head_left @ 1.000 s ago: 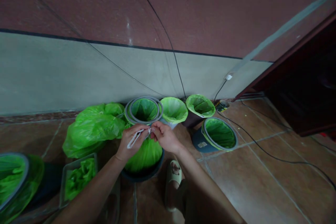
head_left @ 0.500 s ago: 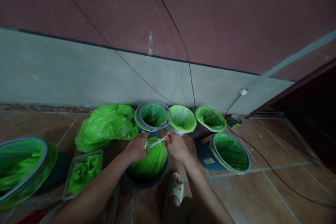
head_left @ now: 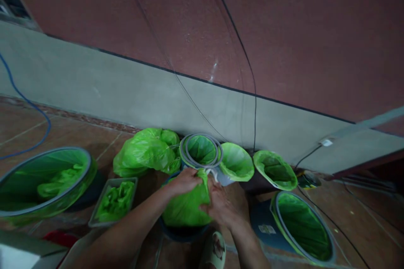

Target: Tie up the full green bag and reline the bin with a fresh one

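Note:
A green garbage bag (head_left: 187, 208) with a gathered top stands in a dark blue bucket (head_left: 184, 235) in front of me. My left hand (head_left: 187, 180) is closed on the gathered top of the bag. My right hand (head_left: 221, 204) lies against the bag's right side, thumb spread away from the fingers, slightly blurred. A bit of white drawstring (head_left: 209, 171) shows between the hands at the bag's neck. Most of the bucket's inside is hidden by the bag.
Behind stand stacked grey-rimmed lined bins (head_left: 202, 164), a white lined bin (head_left: 236, 162) and a brown lined bin (head_left: 274, 170). A full green bag (head_left: 147, 151) and a tray of green bags (head_left: 134, 193) lie left. A large lined bin (head_left: 90, 174) and a tilted blue bin (head_left: 263, 222) flank me.
The white drawstrings were stretched between my two hands. Now my left hand grips the bag's top and my right hand rests on its side. The view has shifted left.

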Available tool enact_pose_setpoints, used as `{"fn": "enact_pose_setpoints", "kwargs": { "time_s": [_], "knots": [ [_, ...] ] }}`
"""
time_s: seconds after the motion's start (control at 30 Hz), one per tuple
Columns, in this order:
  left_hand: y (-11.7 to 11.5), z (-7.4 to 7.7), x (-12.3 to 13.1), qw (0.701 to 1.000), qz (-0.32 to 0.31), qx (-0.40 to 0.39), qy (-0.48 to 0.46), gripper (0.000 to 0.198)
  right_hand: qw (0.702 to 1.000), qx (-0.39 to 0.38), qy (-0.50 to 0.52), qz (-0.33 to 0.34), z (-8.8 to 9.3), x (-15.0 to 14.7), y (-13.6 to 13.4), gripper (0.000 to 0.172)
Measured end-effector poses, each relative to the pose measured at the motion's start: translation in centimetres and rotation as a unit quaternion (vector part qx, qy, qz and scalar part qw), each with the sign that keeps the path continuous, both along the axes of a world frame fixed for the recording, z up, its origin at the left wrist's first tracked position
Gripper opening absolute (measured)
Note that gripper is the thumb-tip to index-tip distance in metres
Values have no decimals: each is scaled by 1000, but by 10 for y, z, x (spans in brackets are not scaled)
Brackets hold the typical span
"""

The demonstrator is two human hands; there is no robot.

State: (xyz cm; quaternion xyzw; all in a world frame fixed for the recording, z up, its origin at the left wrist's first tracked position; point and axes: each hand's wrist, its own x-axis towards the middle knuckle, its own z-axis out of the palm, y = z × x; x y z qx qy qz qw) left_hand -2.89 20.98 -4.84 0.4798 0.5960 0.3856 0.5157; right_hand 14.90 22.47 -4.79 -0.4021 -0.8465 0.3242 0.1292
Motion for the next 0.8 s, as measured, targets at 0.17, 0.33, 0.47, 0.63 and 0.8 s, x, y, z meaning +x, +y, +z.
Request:
{"fn": "enact_pose_setpoints", "kwargs": {
  "time_s": [0.17,0.33,0.47,0.63,0.8],
  "knots": [
    [3,23,-1,990,42,-50,-126,20,999,-32,31,27,4,-13,-5,43],
    [2,29,-21,991,113,14,66,21,989,-80,124,20,-4,-30,-8,29],
    [-3,42,-45,946,226,128,193,41,957,-154,239,-62,-13,-53,-4,39],
    [-17,66,-72,849,387,299,202,26,938,-127,305,-101,9,-116,29,41],
    [-29,71,-88,829,430,299,195,24,934,-99,326,-112,29,-217,104,45]
  ]
}}
